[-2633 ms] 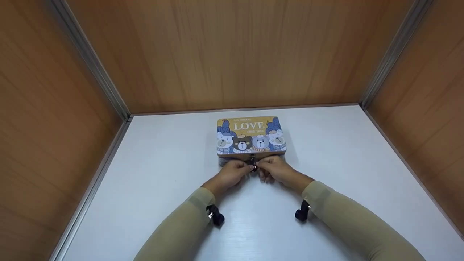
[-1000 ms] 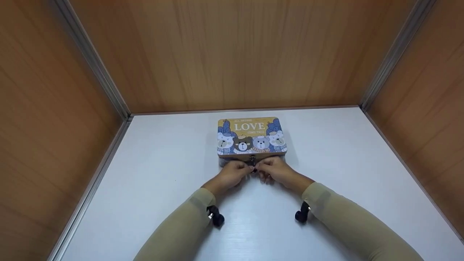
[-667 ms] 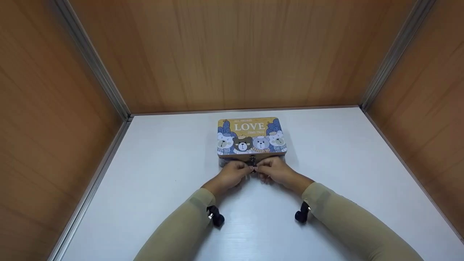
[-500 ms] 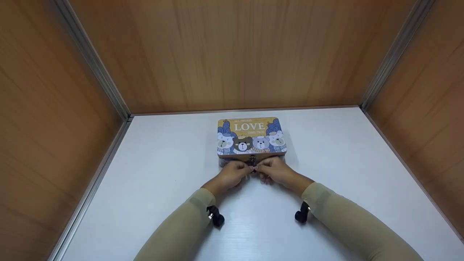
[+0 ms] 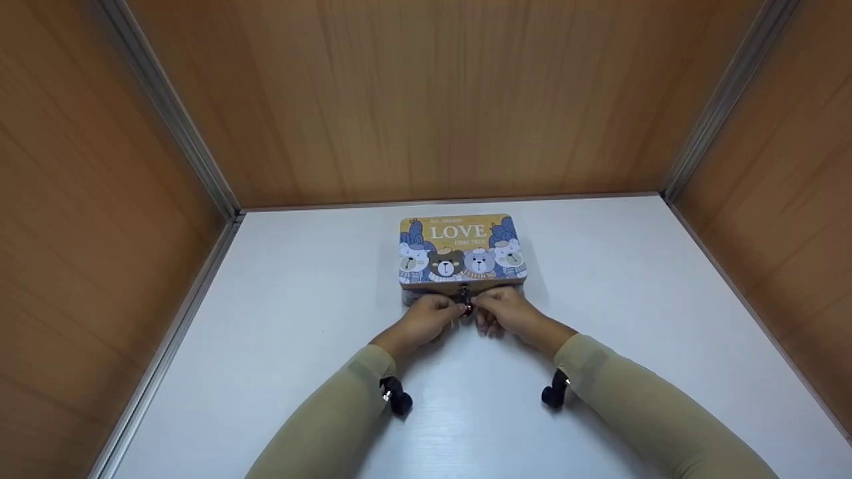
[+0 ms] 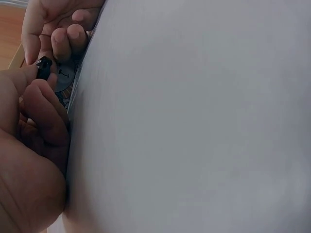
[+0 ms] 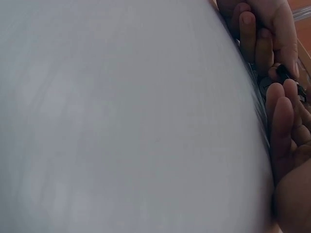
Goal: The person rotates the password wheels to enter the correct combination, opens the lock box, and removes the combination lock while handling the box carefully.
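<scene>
A tin box (image 5: 459, 249) with bears and the word LOVE on its lid stands at the middle of the table, lid down. From the latch (image 5: 464, 290) on its front hangs a small black padlock (image 6: 43, 68). My left hand (image 5: 426, 317) pinches the padlock from the left between thumb and fingers. On the other side, the thumb and forefinger of my right hand (image 5: 509, 311) grip its right end, the other fingers curled below. Between the fingertips a dark bit of the padlock shows in the head view; its details are too small to read.
The white table (image 5: 299, 279) lies under both forearms. Wood-grain panels (image 5: 432, 100) close it in at the back and sides, with grey metal strips at the corners. A black wrist camera (image 5: 396, 397) sits at the left cuff, another (image 5: 554, 390) at the right.
Half a second ago my fingertips met over the padlock and hid most of it. Now the right thumb has shifted slightly up and right, uncovering its dark body. The box stays in place.
</scene>
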Demonstrator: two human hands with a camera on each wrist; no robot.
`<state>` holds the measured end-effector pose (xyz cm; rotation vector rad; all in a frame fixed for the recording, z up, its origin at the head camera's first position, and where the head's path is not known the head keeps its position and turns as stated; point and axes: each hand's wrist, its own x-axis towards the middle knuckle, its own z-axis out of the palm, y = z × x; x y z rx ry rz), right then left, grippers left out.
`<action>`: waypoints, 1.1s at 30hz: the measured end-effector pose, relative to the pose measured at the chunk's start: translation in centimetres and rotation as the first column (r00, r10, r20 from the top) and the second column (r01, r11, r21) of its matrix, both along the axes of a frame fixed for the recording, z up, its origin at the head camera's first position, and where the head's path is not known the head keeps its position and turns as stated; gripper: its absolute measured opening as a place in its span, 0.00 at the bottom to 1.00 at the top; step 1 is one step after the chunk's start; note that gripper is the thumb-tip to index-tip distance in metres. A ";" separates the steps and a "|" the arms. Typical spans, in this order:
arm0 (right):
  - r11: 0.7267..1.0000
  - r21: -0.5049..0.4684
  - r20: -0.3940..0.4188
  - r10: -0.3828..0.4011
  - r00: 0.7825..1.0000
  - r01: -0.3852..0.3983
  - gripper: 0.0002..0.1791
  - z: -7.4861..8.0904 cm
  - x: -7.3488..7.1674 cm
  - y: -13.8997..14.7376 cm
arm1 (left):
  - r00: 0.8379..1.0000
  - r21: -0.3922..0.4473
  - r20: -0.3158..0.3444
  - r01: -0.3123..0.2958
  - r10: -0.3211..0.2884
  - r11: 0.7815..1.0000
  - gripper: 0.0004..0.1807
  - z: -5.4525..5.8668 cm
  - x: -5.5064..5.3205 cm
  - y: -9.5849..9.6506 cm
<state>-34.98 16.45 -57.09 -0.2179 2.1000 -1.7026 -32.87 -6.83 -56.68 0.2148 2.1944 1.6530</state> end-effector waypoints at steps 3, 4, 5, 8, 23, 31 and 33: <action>1.000 0.003 0.004 -0.008 1.000 0.008 0.15 0.0 0.0 0.0 | 1.000 -0.001 -0.002 0.000 0.000 1.000 0.19 0.1 0.0 0.0; 1.000 0.008 -0.003 -0.009 1.000 0.009 0.13 0.0 0.0 0.0 | 1.000 -0.003 -0.003 0.000 0.000 1.000 0.19 0.2 0.0 0.0; 1.000 0.012 -0.011 -0.009 1.000 0.010 0.11 0.0 0.0 0.0 | 1.000 -0.006 -0.004 0.001 -0.001 1.000 0.18 0.2 0.1 0.0; 1.000 0.027 -0.042 -0.002 0.999 0.003 0.10 -0.1 0.0 0.0 | 1.000 -0.011 -0.006 0.000 0.000 1.000 0.18 0.3 0.1 0.0; 0.998 0.064 -0.054 0.007 0.999 -0.003 0.15 -0.2 -0.1 0.0 | 1.000 -0.018 0.009 -0.016 0.016 1.000 0.18 -0.1 -0.1 0.0; 1.000 -0.006 -0.007 -0.011 1.000 0.011 0.18 -0.1 0.0 0.0 | 0.999 -0.017 -0.014 -0.031 0.030 0.999 0.18 -0.2 -0.2 0.2; 1.000 0.002 -0.008 -0.011 1.000 0.011 0.16 -0.1 0.0 0.1 | 0.999 -0.016 -0.018 -0.028 0.028 0.999 0.18 -0.3 -0.2 0.2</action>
